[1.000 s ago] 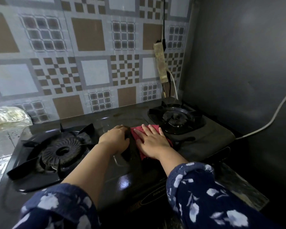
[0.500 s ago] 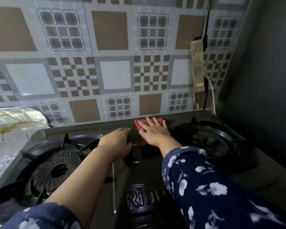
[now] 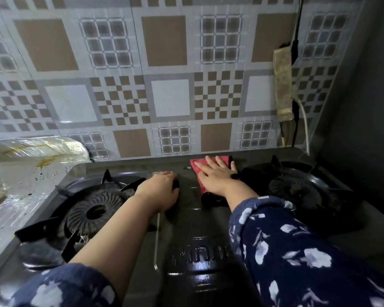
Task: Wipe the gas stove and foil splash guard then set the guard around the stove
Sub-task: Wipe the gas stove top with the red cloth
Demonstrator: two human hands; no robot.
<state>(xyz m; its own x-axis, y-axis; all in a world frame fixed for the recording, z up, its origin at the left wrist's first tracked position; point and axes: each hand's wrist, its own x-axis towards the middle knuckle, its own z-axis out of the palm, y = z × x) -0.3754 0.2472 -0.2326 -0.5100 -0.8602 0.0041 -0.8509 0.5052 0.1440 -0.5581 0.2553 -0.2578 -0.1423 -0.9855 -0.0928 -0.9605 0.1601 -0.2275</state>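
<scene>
**Right hand flat on the red cloth at the back of the stove**

Right hand (image 3: pixel 217 176) lies palm down, fingers straight and spread, pressing a red wiping cloth (image 3: pixel 197 167) onto the top of the black two-burner gas stove (image 3: pixel 200 218). The fingers point away from the person, toward the patterned brown-and-grey tiled wall (image 3: pixel 164 85). The cloth sits at the stove's rear edge, between the two burners and a little nearer the right one; only its far and left parts show past the hand.

The left hand (image 3: pixel 160 191) rests knuckles-up on the stove's middle strip, just beside the left burner (image 3: pixel 93 209). Its fingers curl downward over a dark spot on the surface; whether they grasp anything there cannot be told.

The stove's long axis runs left to right along the wall, its front edge toward the person and raised lettering on the glossy centre panel. The right burner (image 3: pixel 297 189) sits in shadow near a dark side wall (image 3: pixel 364 107).

The crinkled silver foil splash guard (image 3: pixel 27 173) stands at the stove's left end, touching or just beside it, spotted with brown and dark stains. Its long side runs from the wall toward the person, and its upper edge folds over near the tiles.

A grimy beige power strip (image 3: pixel 283 85) hangs upright on the wall above the right burner, with a white cable (image 3: pixel 306 129) running down from it.
</scene>
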